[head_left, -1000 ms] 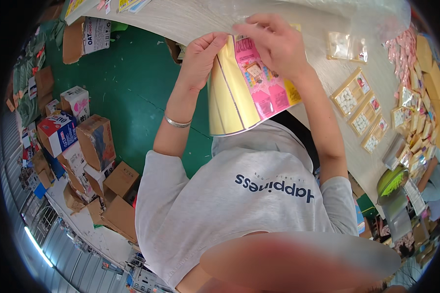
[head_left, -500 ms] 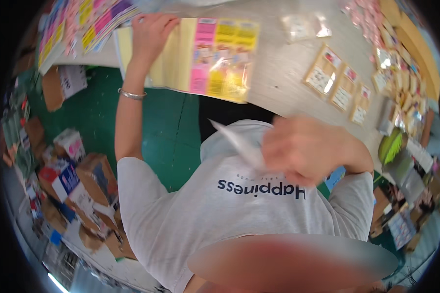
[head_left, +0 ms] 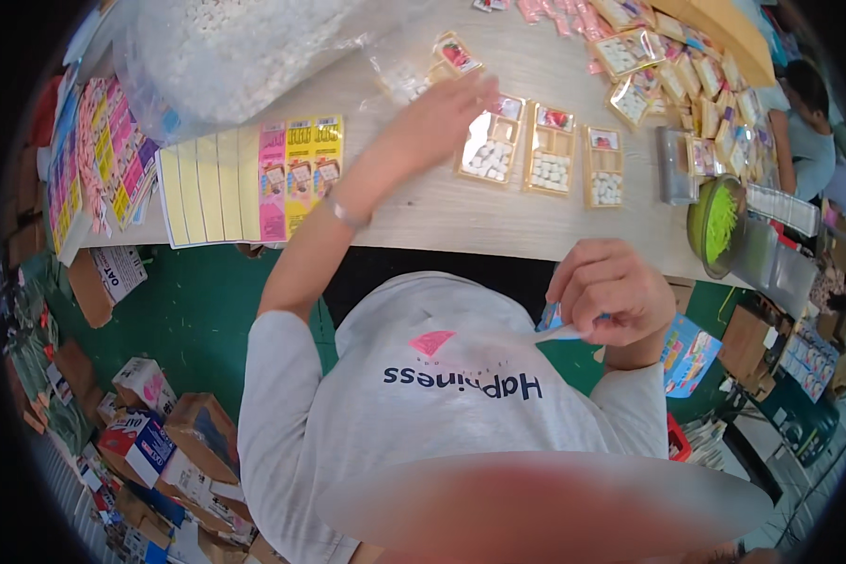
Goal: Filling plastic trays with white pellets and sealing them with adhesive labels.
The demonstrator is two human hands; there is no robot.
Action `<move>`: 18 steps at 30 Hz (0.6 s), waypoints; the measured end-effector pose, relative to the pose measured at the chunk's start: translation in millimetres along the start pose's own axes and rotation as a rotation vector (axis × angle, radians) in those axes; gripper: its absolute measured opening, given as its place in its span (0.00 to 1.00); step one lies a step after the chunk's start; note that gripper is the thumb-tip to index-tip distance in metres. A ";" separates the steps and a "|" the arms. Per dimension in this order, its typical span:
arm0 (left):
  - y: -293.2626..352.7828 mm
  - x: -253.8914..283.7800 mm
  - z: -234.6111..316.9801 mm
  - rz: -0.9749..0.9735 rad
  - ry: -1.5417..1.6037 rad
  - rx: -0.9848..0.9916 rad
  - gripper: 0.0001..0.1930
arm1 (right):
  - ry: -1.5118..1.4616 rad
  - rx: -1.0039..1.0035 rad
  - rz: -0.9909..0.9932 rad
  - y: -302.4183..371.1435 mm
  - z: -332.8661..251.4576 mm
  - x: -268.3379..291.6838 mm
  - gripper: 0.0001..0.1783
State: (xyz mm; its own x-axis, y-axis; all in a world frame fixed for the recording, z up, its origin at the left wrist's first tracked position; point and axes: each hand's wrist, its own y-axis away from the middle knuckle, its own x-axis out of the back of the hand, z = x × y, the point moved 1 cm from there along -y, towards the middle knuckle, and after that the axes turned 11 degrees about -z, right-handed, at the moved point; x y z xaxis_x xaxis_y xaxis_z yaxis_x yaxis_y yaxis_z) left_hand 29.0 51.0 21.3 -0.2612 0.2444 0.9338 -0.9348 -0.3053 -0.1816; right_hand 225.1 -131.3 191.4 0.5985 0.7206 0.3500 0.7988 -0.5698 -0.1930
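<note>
A thin strip (head_left: 562, 333) is pinched in the right hand (head_left: 618, 296), clear of the label sheet (head_left: 213, 188) that the left hand (head_left: 439, 117), its grip unclear, has released to its left, having moved beside a tray of white pieces (head_left: 490, 155), leaving the sheet untouched.

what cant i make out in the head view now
Head view:
Left hand: fingertips blurred.
Tray: upper left corner hidden behind the left hand.
Pale strip: held end hidden by the right hand.
Plastic bag: cut off by the top edge.
</note>
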 end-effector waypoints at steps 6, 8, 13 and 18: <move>-10.2 -28.5 -28.7 0.040 0.191 0.452 0.36 | -0.089 0.018 0.133 50.2 3.9 -17.6 0.09; -1.2 -26.0 0.0 0.037 0.106 0.685 0.39 | -0.127 -0.065 0.346 60.3 11.5 -27.8 0.09; 38.5 -34.9 85.6 0.065 0.434 1.092 0.44 | -0.106 -0.126 0.304 43.6 24.0 -38.4 0.06; 76.9 -3.6 114.3 0.026 0.628 0.914 0.44 | -0.008 -0.436 0.290 11.5 14.2 -44.7 0.10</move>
State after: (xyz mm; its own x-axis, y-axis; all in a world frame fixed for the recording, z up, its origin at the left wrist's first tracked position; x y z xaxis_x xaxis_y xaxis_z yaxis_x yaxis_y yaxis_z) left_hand -14.5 -78.6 39.2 -0.5957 0.5719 0.5640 -0.4648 -0.8181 0.3386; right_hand 208.4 -164.4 160.6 0.7932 0.5106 0.3318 0.5017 -0.8568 0.1191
